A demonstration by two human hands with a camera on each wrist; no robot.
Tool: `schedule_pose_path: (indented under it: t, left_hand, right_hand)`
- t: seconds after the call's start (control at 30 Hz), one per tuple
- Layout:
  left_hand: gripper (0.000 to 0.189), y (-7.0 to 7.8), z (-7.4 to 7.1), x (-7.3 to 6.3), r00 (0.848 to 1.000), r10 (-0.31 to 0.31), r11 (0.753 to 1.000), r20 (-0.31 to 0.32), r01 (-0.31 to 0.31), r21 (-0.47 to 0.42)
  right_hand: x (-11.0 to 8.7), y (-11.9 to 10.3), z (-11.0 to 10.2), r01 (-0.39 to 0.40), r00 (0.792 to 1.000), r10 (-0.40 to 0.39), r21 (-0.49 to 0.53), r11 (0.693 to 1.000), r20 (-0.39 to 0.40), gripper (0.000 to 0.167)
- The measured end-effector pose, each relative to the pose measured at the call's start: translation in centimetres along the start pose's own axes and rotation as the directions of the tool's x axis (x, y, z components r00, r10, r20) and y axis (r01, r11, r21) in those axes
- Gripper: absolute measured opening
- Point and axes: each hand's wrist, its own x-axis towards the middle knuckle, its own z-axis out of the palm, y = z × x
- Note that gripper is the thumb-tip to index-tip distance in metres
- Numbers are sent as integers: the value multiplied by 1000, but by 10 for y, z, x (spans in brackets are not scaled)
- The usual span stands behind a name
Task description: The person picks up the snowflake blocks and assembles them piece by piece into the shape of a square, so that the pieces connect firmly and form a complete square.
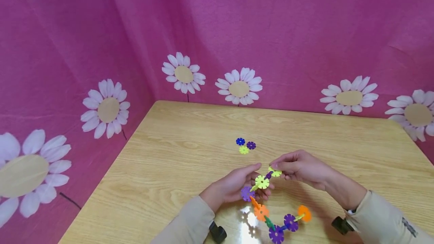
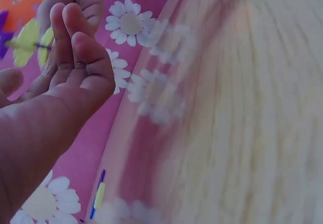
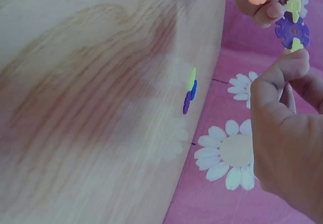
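Note:
A chain of interlocking notched flower discs in yellow, purple, orange, green and blue hangs in a curve above the table. My right hand pinches the yellow disc at its upper end between thumb and fingertips. Beside the upper part of the chain is my left hand, palm inward, its fingers fairly straight behind a yellow disc and a purple disc. In the right wrist view, a purple disc stands just beyond the pinching fingertips. The chain's other end carries an orange disc.
Three loose discs lie together farther back on the wooden table: a blue one, a purple one and a yellow one. Pink cloth with white flowers borders the table's back and left.

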Motion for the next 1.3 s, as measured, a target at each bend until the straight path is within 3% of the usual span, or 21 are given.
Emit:
schedule_pose_path:
  t: [0.2,0.53,0.7,0.83,0.9,0.97,1.13,1.17,1.2,1.3]
  left_hand:
    - [74,-3,8,3,998,-39,999,-57,41,33]
    - [72,-9,6,2,995,24,998,-99,-17,68]
    - [61,-10,4,1,986,32,999,-161,-25,48]
    - [56,-11,4,-2,982,24,999,-189,-18,37]
    - [54,-11,3,-2,983,18,999,-181,-12,38]
    - [53,-10,3,-3,985,16,999,-172,-9,41]
    - [54,-10,3,-2,985,22,999,-170,-16,38]
    - [53,-10,3,-2,985,21,999,-171,-15,35]
    - [53,-10,4,-2,985,18,999,-171,-13,31]
    - [53,-11,5,-3,987,0,1000,-159,3,19]
  right_hand:
    - [11,-4,7,4,996,-3,-16,1000,87,37]
    - [20,-9,17,10,990,-6,-25,1000,138,36]
    - [28,-11,17,24,995,-13,-117,993,97,35]
    - [40,-7,18,56,998,-56,-272,961,7,34]
    - [46,-4,19,76,995,-95,-376,923,-33,31]
    - [53,-3,21,103,987,-151,-504,858,-54,26]
    - [70,1,26,180,939,-341,-787,590,-41,24]
    - [73,1,27,182,930,-365,-816,549,-38,24]
    - [77,2,27,181,923,-382,-835,520,-38,25]
    - [87,5,26,174,921,-388,-850,497,-38,25]
